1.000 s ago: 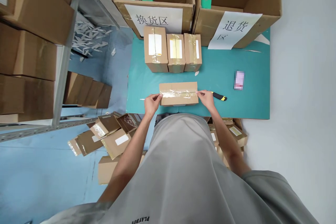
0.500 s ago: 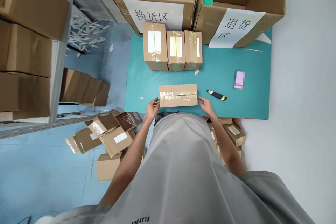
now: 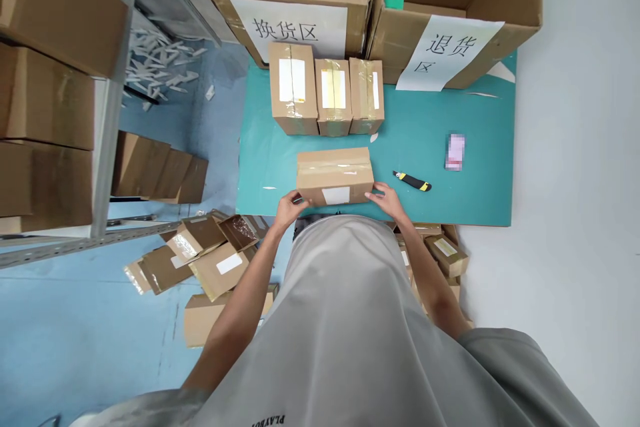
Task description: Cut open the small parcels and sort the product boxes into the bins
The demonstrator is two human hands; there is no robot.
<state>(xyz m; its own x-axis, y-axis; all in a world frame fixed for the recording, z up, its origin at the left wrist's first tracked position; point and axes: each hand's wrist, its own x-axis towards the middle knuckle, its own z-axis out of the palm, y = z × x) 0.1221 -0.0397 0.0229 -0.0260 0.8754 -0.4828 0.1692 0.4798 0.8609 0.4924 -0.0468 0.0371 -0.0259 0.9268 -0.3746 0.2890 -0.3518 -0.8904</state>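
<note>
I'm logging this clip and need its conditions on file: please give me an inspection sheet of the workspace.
Surface: teal table, a few pale torn-looking patches.
Job's things: taped box, white label facing the person; three taped boxes in a row behind it.
Clutter: knife lying right of the taped box; blurred pink item farther right.
Grippers: bare left hand and right hand at the taped box's two ends; firmness of hold unclear.
Cables: nothing seen on the table.
Surroundings: two large open cartons at the back; loaded shelf at left; loose cartons on the floor.
</note>
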